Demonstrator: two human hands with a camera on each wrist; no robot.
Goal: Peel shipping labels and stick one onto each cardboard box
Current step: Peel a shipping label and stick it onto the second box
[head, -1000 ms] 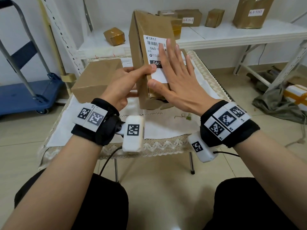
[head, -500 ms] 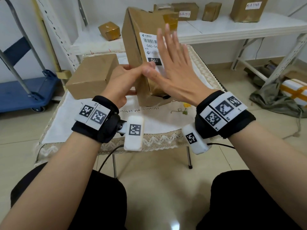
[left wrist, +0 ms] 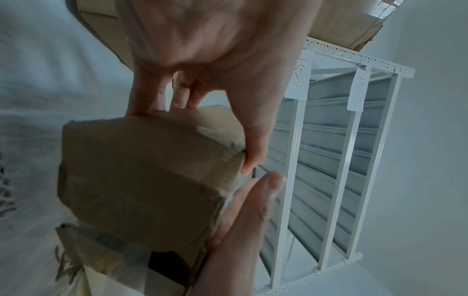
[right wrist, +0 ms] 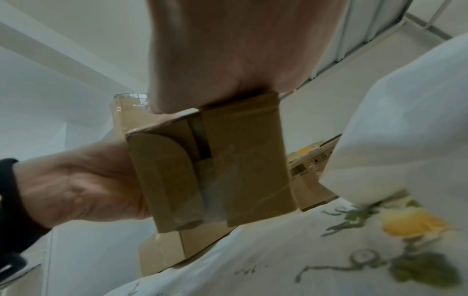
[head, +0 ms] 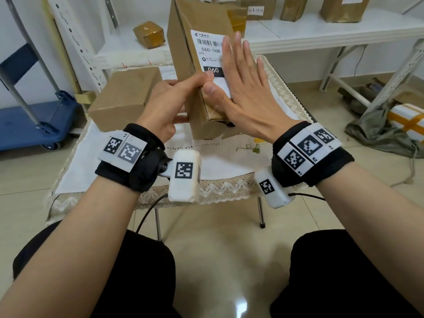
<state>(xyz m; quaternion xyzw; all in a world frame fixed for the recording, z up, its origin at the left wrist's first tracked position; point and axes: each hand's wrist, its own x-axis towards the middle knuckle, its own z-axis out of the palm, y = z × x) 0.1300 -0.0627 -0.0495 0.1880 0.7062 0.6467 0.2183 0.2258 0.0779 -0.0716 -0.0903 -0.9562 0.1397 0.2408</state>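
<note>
A tall cardboard box (head: pixel 183 56) stands tilted above the small table, raised off the cloth. A white shipping label (head: pixel 207 51) with a barcode lies on its facing side. My left hand (head: pixel 169 97) grips the box's near edge, thumb on the label side, fingers behind; the same box (left wrist: pixel 142 180) fills the left wrist view. My right hand (head: pixel 243 83) lies flat with straight fingers pressed on the label. The right wrist view shows the box's taped underside (right wrist: pixel 215 164). A second, unlabelled box (head: pixel 124 97) sits on the table at the left.
The table's white cloth (head: pixel 220 161) has a lace border. Behind it a white shelf (head: pixel 321 31) carries several brown parcels. A blue hand trolley (head: pixel 27 120) stands at the left. On the floor at the right lie grey cloth and a white parcel (head: pixel 408 118).
My right hand has slid up and then back down over the label, staying flat. The box has shifted slightly left and nearer in my left hand's grip.
</note>
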